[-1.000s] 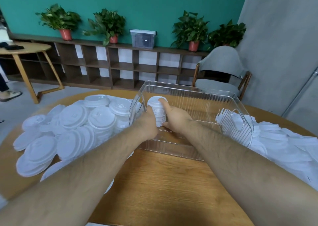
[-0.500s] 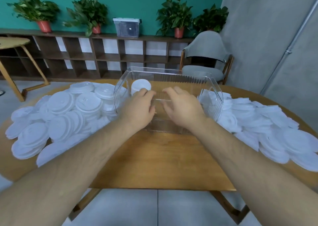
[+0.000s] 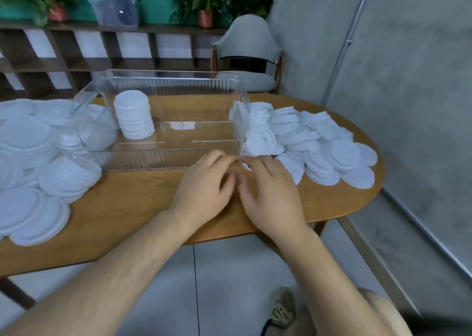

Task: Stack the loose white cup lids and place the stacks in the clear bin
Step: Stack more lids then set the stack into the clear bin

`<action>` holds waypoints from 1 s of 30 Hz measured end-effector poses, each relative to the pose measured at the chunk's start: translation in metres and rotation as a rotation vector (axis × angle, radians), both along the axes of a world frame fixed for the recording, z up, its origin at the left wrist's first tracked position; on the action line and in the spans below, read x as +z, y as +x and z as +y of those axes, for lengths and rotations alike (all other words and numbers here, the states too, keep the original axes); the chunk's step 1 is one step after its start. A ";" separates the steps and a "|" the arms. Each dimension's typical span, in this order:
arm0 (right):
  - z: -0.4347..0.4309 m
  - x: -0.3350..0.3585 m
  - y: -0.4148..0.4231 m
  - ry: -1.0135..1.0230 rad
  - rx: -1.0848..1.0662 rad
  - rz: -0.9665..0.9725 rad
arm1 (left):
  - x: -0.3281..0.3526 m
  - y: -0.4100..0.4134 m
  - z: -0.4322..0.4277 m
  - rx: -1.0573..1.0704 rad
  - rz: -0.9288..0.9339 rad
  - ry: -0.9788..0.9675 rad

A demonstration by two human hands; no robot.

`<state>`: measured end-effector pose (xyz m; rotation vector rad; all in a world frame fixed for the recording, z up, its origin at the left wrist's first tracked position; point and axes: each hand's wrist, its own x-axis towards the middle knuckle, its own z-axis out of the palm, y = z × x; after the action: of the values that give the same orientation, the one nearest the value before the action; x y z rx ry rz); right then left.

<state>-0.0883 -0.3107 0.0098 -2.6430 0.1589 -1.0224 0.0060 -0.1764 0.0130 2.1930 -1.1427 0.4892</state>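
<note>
left hand [image 3: 204, 186] and right hand [image 3: 272, 195] lie side by side over the tabletop [image 3: 143, 202], fingers [image 3: 219, 158] loosely spread, pinching nothing, tips at the near right corner of the clear bin [image 3: 143, 160]; contact too blurred to tell. one lid stack [image 3: 134, 116] stands inside the bin, beyond-left of the fingers, its near wall between. loose lids [image 3: 314, 144] heap just right of the fingers, more well left.

Both forearms reach forward, left grip [image 3: 204, 190] and right grip [image 3: 270, 195] palm-down, side by side, fingers relaxed.
</note>
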 end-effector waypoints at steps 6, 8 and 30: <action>-0.049 -0.014 -0.011 0.107 -0.207 0.060 | -0.025 -0.011 -0.050 -0.118 0.025 0.011; -0.060 -0.021 -0.010 0.127 -0.281 0.110 | -0.028 -0.009 -0.060 -0.130 0.005 0.026; -0.037 -0.027 0.002 0.261 0.135 0.197 | -0.030 -0.005 -0.019 -0.050 0.211 -0.057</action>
<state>-0.0865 -0.3477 -0.0172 -2.4724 0.1438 -0.6495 0.0010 -0.1951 -0.0166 2.1052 -1.0539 0.2590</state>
